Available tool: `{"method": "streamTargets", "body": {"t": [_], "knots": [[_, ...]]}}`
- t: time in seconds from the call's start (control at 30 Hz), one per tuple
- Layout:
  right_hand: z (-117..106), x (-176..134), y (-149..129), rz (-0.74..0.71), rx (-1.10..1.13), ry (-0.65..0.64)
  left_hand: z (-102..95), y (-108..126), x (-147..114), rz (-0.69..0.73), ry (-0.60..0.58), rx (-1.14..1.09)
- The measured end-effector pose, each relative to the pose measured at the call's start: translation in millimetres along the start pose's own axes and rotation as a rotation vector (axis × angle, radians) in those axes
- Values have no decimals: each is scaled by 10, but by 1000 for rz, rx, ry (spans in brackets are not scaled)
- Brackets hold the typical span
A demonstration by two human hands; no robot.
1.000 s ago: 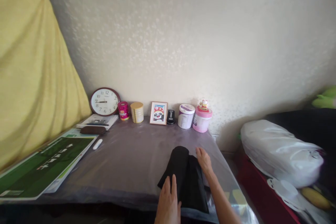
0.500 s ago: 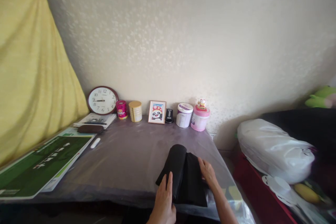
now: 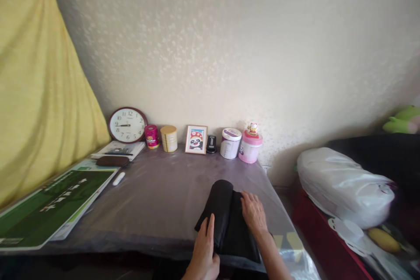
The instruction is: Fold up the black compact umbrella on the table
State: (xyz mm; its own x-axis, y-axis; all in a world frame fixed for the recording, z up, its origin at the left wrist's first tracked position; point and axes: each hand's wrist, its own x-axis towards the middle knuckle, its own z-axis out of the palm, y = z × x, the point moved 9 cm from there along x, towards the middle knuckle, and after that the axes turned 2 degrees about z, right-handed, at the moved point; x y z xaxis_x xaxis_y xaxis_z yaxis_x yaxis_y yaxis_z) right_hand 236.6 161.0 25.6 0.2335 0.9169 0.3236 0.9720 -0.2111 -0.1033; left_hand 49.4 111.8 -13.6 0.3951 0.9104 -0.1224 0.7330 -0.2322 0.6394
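Observation:
A black folded cloth (image 3: 219, 210) lies near the front edge of the table, with a rounded, bulging fold on its left and a flatter part on its right. My left hand (image 3: 204, 245) is at the near end of the bulging fold, two fingers stretched over the top and the thumb by the near edge; it appears to grip the cloth there. On the flatter part, my right hand (image 3: 254, 212) rests palm down with its fingers extended. What lies beneath the cloth is hidden.
The grey table (image 3: 157, 197) bears a clock (image 3: 127, 125), tins, a panda picture (image 3: 196, 139) and a pink tub (image 3: 250, 148) along the wall. Green booklets (image 3: 55, 205) lie left, beside a yellow curtain (image 3: 39, 74). A white bag (image 3: 344, 188) sits right of the table.
My right hand has moved from the cloth's right edge onto its top, a little left and away from me, its fingers now flat. My left hand has barely moved.

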Motion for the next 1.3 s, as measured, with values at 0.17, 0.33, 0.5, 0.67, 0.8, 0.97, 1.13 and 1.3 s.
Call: {"method": "streamTargets", "body": {"t": [0.17,0.33,0.5,0.67,0.8,0.97,1.13,1.3], "knots": [[150,-280,-199,-157,178,-119,21,-31,19,23,13,-85],[-150,-903,-303,-349,407,-270,13,-71,28,38,33,-198],[-245,-795,242,-26,630,-237,-30,-72,25,64,25,-289],[203,-509,738,434,738,-253,-38,-76,28,67,22,-329],[357,-404,630,535,837,-374,-35,-88,22,54,30,-312],[234,-237,622,516,706,-270,-34,-74,8,50,11,-302],[271,-104,585,494,723,-186,-40,-52,4,42,11,-257],[301,-45,596,408,641,-78,3,-78,23,44,18,-190]]}}
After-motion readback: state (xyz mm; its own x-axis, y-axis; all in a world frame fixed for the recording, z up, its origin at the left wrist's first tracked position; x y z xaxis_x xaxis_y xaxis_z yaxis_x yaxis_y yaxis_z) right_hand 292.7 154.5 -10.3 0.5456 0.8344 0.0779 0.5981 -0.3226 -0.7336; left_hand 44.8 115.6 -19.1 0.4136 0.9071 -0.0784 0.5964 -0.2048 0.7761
